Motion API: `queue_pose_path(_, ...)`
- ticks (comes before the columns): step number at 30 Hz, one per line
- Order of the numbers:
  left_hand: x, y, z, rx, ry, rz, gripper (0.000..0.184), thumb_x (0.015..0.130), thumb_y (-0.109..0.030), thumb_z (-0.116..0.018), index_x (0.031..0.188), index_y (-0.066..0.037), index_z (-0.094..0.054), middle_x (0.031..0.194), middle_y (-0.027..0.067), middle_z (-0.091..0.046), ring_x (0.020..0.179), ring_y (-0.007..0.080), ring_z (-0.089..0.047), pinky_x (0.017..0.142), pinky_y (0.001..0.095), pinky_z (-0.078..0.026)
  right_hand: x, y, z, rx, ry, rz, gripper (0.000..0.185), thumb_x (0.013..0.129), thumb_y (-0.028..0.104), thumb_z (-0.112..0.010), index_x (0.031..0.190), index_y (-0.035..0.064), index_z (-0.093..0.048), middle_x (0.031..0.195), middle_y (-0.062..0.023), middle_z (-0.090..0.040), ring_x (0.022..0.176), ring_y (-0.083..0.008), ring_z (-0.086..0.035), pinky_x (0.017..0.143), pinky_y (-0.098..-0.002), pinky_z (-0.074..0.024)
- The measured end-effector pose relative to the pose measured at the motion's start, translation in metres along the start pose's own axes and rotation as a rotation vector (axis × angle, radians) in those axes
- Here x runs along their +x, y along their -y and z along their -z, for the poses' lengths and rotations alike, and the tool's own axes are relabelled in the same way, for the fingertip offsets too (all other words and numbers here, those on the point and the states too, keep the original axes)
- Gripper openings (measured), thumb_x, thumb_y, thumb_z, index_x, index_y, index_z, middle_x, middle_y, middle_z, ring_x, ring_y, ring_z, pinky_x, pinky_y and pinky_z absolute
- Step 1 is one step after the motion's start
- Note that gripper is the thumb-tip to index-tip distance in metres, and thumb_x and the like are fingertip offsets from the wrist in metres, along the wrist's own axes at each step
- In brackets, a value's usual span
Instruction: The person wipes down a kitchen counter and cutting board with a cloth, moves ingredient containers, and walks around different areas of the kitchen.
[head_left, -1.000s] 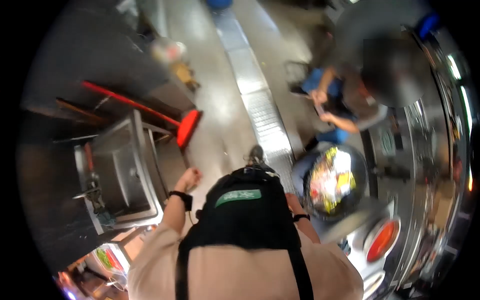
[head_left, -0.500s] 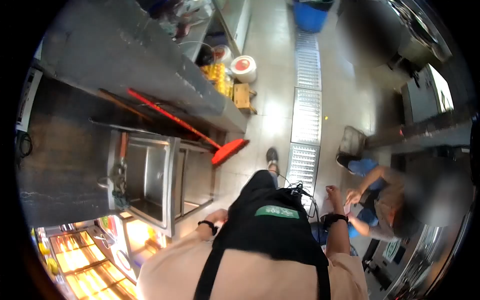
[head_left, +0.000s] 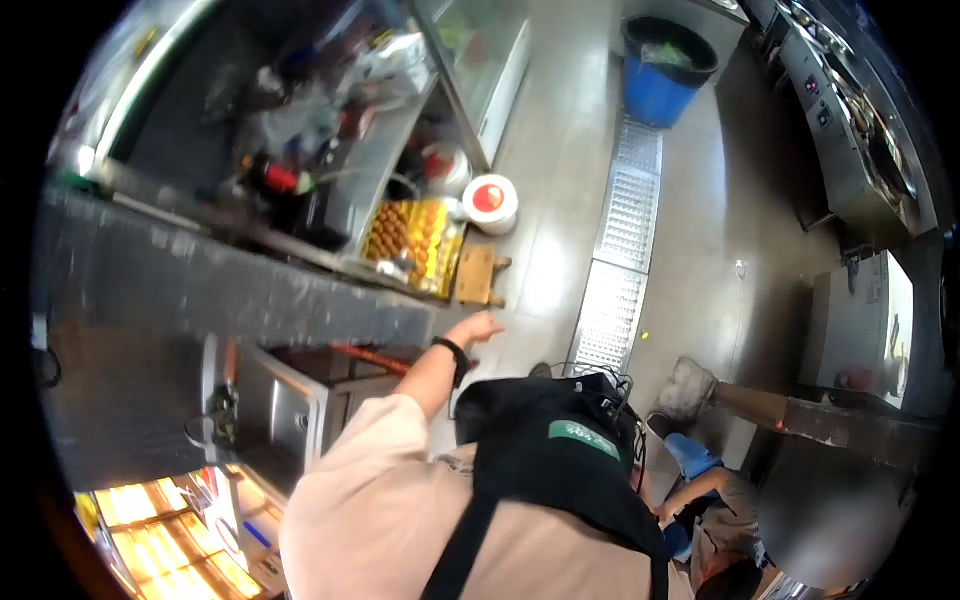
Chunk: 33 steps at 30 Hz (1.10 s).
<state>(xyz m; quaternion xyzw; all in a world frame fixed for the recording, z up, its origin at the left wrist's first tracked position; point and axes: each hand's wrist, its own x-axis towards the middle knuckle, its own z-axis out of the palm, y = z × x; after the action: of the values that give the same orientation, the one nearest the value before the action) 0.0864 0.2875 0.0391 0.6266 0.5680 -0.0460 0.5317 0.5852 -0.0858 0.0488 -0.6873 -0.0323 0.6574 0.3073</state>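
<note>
My left hand point(head_left: 477, 328) reaches forward at the end of my stretched arm, with a black band on the wrist. It looks loosely curled, and nothing shows in it. Just ahead of it on the floor stands a small wooden stool point(head_left: 475, 274), beside yellow trays of eggs point(head_left: 420, 238) and a white bucket with a red label point(head_left: 491, 203). The stool and my hand appear apart. My right hand is hidden beside the black apron point(head_left: 540, 440); only part of that forearm shows near the apron's right edge.
A metal floor grate point(head_left: 611, 310) runs ahead to a blue bin point(head_left: 663, 75). At the right a seated person point(head_left: 715, 510) is close beside me. A metal sink point(head_left: 292, 415) and grey wall ledge point(head_left: 240, 300) are at the left, a white cabinet point(head_left: 855, 320) at the right.
My view has moved forward along the passage. My left arm has stretched forward toward the stool, and my right hand has dropped out of sight. The sink and the other person now sit lower in view.
</note>
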Motion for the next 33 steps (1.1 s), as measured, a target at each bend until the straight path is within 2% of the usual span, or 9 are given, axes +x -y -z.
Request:
queue_pose_path(7,0.122,-0.177,0.1,-0.098,-0.186,-0.032,0.041,0.082,-0.041,-0.055,0.065,-0.005,-0.058,0.057,0.0083,-0.059,0.052,0.0186,-0.057,0.051,0.0335,-0.046,0.115,0.165,0.004,-0.201,-0.015,0.048,0.028,0.088,0.026,-0.043,0.079,0.0035,-0.056,0.063,-0.0052,-0.05,0.055,-0.02,-0.048,0.049,-0.031,-0.0378)
queue_pose_path(11,0.199,-0.127,0.066,0.115,-0.295,-0.015,0.038,0.083,-0.041,-0.049,0.07,-0.007,-0.061,0.063,0.0099,-0.062,0.057,0.0232,-0.059,0.056,0.0384,-0.046,0.216,0.289,0.026,-0.574,-0.046,0.15,0.031,0.086,0.029,-0.047,0.084,-0.0003,-0.058,0.074,-0.013,-0.056,0.068,-0.027,-0.053,0.06,-0.0363,-0.0408)
queue_pose_path(16,0.199,-0.122,0.013,-0.036,0.218,0.123,0.032,0.081,-0.034,-0.051,0.069,-0.008,-0.063,0.066,0.0101,-0.062,0.06,0.0214,-0.059,0.056,0.038,-0.046,0.353,0.473,0.063,-0.954,-0.097,0.29,0.038,0.083,0.031,-0.052,0.091,-0.005,-0.06,0.089,-0.0228,-0.063,0.085,-0.0358,-0.06,0.073,-0.0429,-0.0445)
queue_pose_path(17,0.196,-0.14,0.01,-0.078,0.233,0.195,0.032,0.081,-0.034,-0.051,0.069,-0.008,-0.063,0.066,0.0101,-0.062,0.06,0.0213,-0.059,0.056,0.038,-0.046,0.39,0.507,0.076,-1.413,0.002,0.622,0.027,0.08,0.024,-0.055,0.083,-0.002,-0.064,0.08,-0.0199,-0.064,0.075,-0.0324,-0.062,0.066,-0.0409,-0.0473)
queue_pose_path(19,0.209,-0.174,0.013,-0.147,0.244,0.265,0.031,0.081,-0.034,-0.051,0.069,-0.008,-0.063,0.066,0.01,-0.062,0.06,0.0212,-0.059,0.056,0.0379,-0.046,0.344,0.633,0.05,-0.959,-0.114,0.433,0.022,0.076,0.016,-0.057,0.087,-0.0015,-0.064,0.069,-0.0152,-0.061,0.062,-0.0211,-0.062,0.057,-0.0341,-0.0505)
queue_pose_path(23,0.264,-0.237,0.037,-0.273,0.232,0.308,0.03,0.081,-0.033,-0.051,0.07,-0.008,-0.063,0.066,0.0098,-0.062,0.06,0.0211,-0.059,0.056,0.0378,-0.046,0.388,0.781,0.026,-0.817,-0.066,0.356,0.019,0.079,0.015,-0.057,0.09,0.0004,-0.063,0.065,-0.0083,-0.06,0.054,-0.0158,-0.06,0.048,-0.0283,-0.0487)
queue_pose_path(27,0.349,-0.278,0.086,-0.339,0.192,0.301,0.029,0.081,-0.032,-0.051,0.071,-0.008,-0.063,0.066,0.0096,-0.062,0.06,0.0209,-0.059,0.056,0.0377,-0.046,0.487,0.841,0.016,-0.926,0.165,0.512,0.016,0.083,0.016,-0.055,0.087,0.0017,-0.062,0.065,-0.0049,-0.058,0.052,-0.0146,-0.058,0.045,-0.0292,-0.0473)
queue_pose_path(30,0.425,-0.302,0.161,-0.326,0.206,0.295,0.029,0.081,-0.032,-0.051,0.071,-0.008,-0.063,0.066,0.0095,-0.062,0.06,0.0208,-0.059,0.056,0.0376,-0.046,0.482,0.868,-0.011,-0.77,0.037,0.133,0.014,0.083,0.014,-0.054,0.088,0.0049,-0.063,0.065,-0.0035,-0.059,0.052,-0.0134,-0.057,0.042,-0.0267,-0.0446)
queue_pose_path(33,0.497,-0.323,0.247,-0.27,0.266,0.295,0.028,0.081,-0.031,-0.051,0.072,-0.008,-0.063,0.066,0.0094,-0.062,0.06,0.0207,-0.059,0.056,0.0375,-0.046,0.494,0.857,0.003,-0.659,0.057,-0.056,0.03,0.086,0.03,-0.046,0.103,0.0089,-0.061,0.075,-0.0013,-0.062,0.073,-0.0125,-0.059,0.063,-0.0372,-0.0467)
